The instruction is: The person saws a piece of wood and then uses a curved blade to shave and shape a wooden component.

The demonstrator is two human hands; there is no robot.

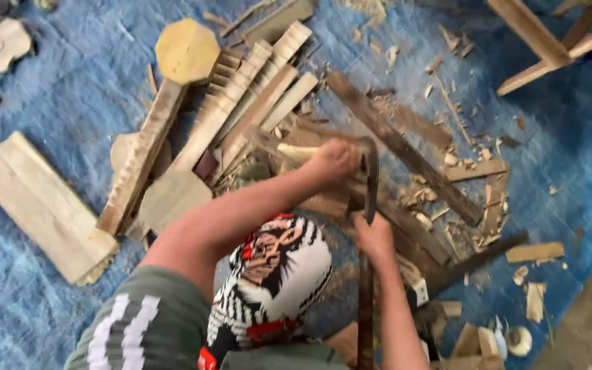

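Left hand (334,161) is clenched around a pale wood piece (294,152) lying on the scrap pile over the blue tarp (49,103). Right hand (376,236) grasps a dark curved blade (371,181) just beside it. A slip could cut the left fingers.

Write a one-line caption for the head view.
Both hands, left and right, grip a curved blade over wood pieces on blue tarp.

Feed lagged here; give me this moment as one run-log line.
left hand: grips top of curved dark blade | right hand: grips blade lower down | below: wood slats and chips on blue tarp
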